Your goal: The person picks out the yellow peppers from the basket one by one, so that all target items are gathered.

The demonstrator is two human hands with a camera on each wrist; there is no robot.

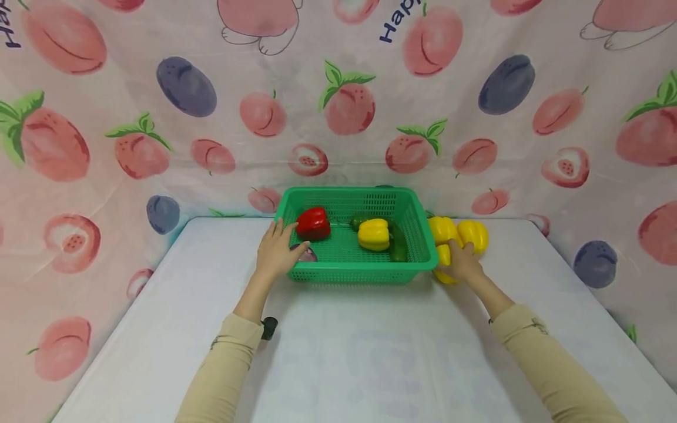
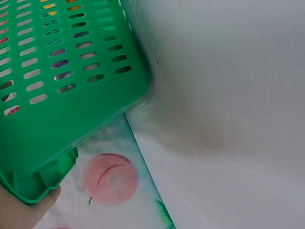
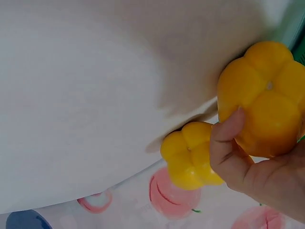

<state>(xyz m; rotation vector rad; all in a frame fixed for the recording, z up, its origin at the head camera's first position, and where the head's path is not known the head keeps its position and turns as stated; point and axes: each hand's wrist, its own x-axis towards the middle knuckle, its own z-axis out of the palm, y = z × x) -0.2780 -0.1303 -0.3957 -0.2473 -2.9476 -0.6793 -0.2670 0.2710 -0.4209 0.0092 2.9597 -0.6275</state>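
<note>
A green plastic basket (image 1: pixel 359 266) stands near the back of the white table. My left hand (image 1: pixel 273 249) holds its left rim; the left wrist view shows a finger at the rim (image 2: pixel 35 198). Inside lie a red bell pepper (image 1: pixel 313 224), a yellow bell pepper (image 1: pixel 374 235), dark green long vegetables (image 1: pixel 398 242) and a purple thing (image 1: pixel 308 254), partly hidden. To the right of the basket, my right hand (image 1: pixel 463 261) grips a yellow bell pepper (image 3: pixel 267 102), thumb across its lobed end. Another yellow bell pepper (image 3: pixel 188 150) sits just behind it; further yellow ones (image 1: pixel 443 229) cluster there.
A fruit-printed cloth (image 1: pixel 338 147) hangs behind the white table (image 1: pixel 359 341) and at both sides. A small dark object (image 1: pixel 269 328) shows beside my left wrist; its kind cannot be told.
</note>
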